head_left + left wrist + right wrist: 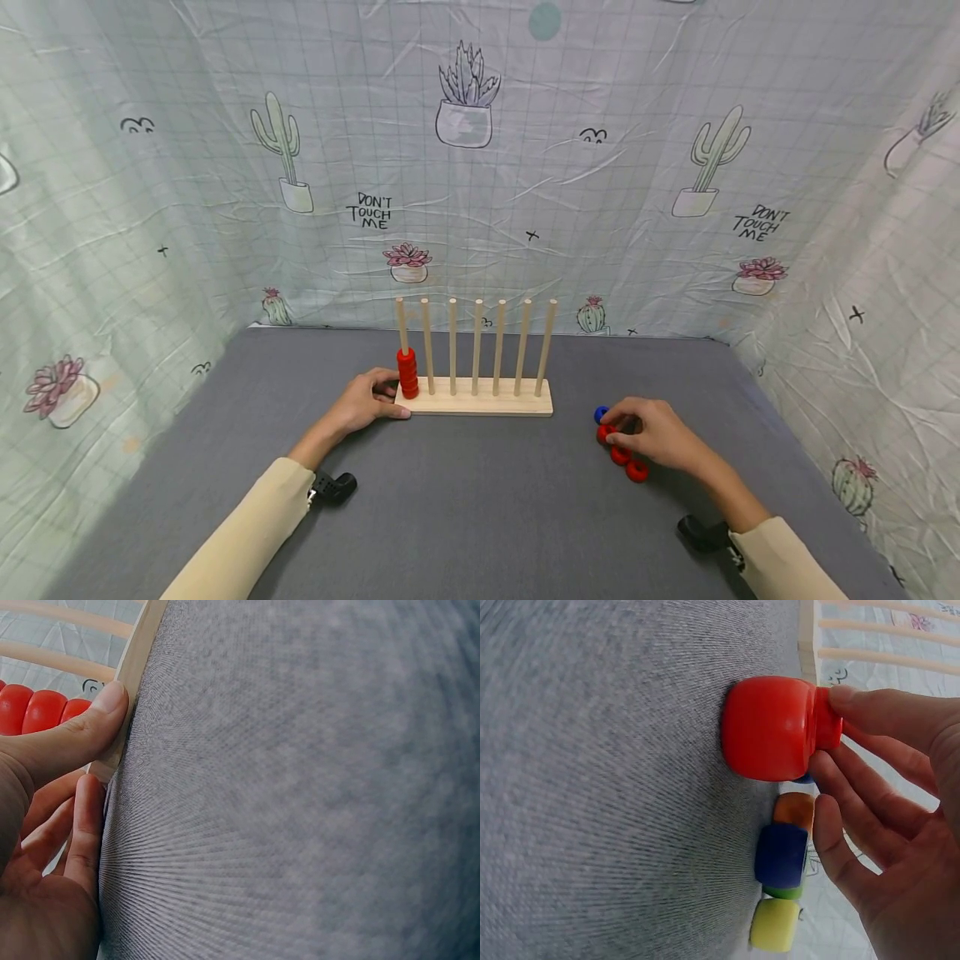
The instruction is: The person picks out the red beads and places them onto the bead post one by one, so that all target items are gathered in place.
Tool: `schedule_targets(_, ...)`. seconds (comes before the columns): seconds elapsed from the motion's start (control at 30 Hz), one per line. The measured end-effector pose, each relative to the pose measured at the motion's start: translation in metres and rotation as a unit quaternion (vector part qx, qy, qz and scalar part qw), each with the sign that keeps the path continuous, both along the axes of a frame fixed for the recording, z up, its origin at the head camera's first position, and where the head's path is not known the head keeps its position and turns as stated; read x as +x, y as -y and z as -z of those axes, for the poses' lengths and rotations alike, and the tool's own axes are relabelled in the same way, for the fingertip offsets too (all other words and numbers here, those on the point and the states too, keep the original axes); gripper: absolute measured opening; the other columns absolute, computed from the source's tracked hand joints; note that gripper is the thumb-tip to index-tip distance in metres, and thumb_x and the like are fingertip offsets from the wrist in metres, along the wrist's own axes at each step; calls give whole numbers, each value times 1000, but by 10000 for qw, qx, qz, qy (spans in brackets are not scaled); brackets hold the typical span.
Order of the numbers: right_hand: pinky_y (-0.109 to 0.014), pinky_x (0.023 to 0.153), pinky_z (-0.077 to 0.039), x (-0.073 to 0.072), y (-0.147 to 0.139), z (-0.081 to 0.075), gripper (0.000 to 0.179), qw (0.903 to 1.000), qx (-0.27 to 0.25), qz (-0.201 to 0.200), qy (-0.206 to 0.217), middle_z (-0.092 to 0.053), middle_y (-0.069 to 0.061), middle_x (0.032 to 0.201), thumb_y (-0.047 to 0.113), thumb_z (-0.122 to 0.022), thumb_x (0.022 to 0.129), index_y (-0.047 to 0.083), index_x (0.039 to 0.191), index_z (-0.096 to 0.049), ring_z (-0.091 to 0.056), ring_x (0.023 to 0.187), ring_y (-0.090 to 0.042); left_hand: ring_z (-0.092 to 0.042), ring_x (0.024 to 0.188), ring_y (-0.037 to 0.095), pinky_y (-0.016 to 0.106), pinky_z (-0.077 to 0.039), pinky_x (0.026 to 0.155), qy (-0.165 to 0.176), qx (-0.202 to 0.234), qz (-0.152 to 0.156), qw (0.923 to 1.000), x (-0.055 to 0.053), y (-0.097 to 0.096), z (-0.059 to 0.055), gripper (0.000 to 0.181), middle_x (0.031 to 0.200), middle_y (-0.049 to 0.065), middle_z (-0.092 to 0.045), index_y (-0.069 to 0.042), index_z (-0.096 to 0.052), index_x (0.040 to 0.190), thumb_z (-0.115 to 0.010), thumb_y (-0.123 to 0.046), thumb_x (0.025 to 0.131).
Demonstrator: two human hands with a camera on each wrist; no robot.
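A wooden peg stand (pixel 480 406) with several upright dowels stands at mid-table. Stacked red beads (pixel 407 372) sit on its leftmost dowel. My left hand (pixel 367 402) grips the stand's left end, its thumb (pixel 90 720) along the front edge of the base. To the right of the stand, my right hand (pixel 654 432) pinches a red bead (pixel 826 720) between thumb and fingers. Closer to the right wrist camera, a larger-looking red bead (pixel 765 729) rests on the cloth. Another red bead (pixel 637 472) ends the row nearest me, and a blue bead (pixel 601 414) lies just beyond the fingertips.
Past the right hand, in the right wrist view, lie an orange bead (pixel 795 808), a dark blue bead (pixel 781 855), a green one partly hidden, and a yellow bead (pixel 774 925). Grey cloth (pixel 480 500) covers the table. A printed curtain (pixel 510 183) hangs behind and at both sides.
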State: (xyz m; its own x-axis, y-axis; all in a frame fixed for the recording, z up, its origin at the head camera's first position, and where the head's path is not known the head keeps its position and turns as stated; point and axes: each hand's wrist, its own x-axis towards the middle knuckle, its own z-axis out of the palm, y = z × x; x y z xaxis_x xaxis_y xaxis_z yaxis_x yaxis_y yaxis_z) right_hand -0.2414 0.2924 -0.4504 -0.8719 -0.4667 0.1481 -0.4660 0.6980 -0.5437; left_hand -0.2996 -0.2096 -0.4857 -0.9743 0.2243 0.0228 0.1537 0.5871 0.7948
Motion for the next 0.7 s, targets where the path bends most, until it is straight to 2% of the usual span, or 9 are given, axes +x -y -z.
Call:
schedule_targets(0.43,-24,71,-57,-4,8,-6,19,9997,-126,0,-188,-74,2,101,13,-81,89,15,107,-77,-69,86,-10,-68,103,27,33,-56,83,-71,3,25,10000,0,0,0,72,132,23,-62,5,-60,138,-93,-16,77)
schedule_targets(0.7,-26,70,-57,-4,17,-13,16,9990,-195,-73,-406,-74,1,101,14,-81,89,16,105,-77,-68,84,-9,-68,105,28,34,-56,85,-25,-51,-6,10000,0,0,0,73,134,22,-62,4,-60,139,-93,-17,77)
